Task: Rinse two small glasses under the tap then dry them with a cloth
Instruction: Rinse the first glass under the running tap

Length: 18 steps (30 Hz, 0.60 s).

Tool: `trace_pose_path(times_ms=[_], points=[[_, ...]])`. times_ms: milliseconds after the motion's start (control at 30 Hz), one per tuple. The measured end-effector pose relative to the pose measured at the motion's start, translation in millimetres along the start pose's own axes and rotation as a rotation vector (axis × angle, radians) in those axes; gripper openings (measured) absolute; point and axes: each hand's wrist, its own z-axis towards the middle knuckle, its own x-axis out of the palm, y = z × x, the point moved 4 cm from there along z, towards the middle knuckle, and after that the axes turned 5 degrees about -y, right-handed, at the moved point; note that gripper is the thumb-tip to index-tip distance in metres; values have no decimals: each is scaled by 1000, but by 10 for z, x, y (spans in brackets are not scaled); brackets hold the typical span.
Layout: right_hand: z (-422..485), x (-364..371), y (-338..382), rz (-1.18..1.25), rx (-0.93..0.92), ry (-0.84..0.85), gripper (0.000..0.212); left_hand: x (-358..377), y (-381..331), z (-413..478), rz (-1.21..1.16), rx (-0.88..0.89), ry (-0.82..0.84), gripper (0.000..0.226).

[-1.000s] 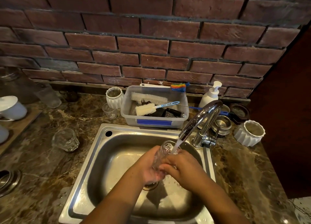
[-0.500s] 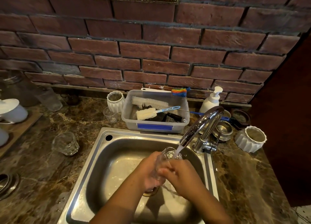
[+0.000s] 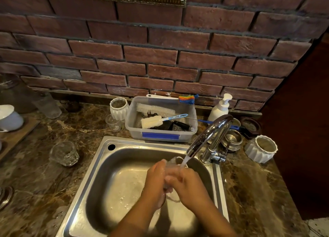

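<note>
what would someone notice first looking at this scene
The left hand and right hand grip a small glass under the running tap, over the steel sink at lower centre. A second glass stands on the counter left of the sink; a plastic tub of brushes sits behind the sink.

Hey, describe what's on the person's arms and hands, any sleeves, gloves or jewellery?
No sleeves in view: both forearms are bare. The left hand and right hand wear no gloves, and no watch or bracelet shows. Blur hides any rings.
</note>
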Motion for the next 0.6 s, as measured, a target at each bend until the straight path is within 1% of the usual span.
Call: trace_pose_path(times_ms=[67,100,133,167,200,233,300,367,400,433,467,500,600], points=[[23,-68,-14,-239,-154,113,17,-33,-2,53,-59,-271,212,31],[31,-86,-25,-290,-191,157,20,-61,2,79,-87,-348,309,31],[28,-86,-28,-298,-201,173,21,-78,11,102,-100,-374,349,31],[18,-74,-10,-285,-197,154,21,-71,20,121,-102,-367,345,30],[16,-49,-9,-267,-173,109,19,-47,27,122,-84,-323,293,31],[14,-27,-6,-232,-130,43,18,-22,32,118,-66,-242,201,33],[8,13,-24,-77,-3,-99,22,32,14,64,-30,9,30,35],[12,36,-56,167,167,-209,28,31,25,11,60,262,-46,31],[6,55,-70,270,243,-233,28,2,27,7,109,327,-68,29],[-1,78,-86,326,285,-230,28,-21,31,27,140,333,-76,27],[-13,84,-80,324,279,-209,26,-18,18,43,146,297,-69,26],[-20,76,-72,277,234,-181,26,-3,0,49,148,222,-58,26],[-26,10,-83,77,26,-70,24,27,-62,24,122,-142,-22,29]])
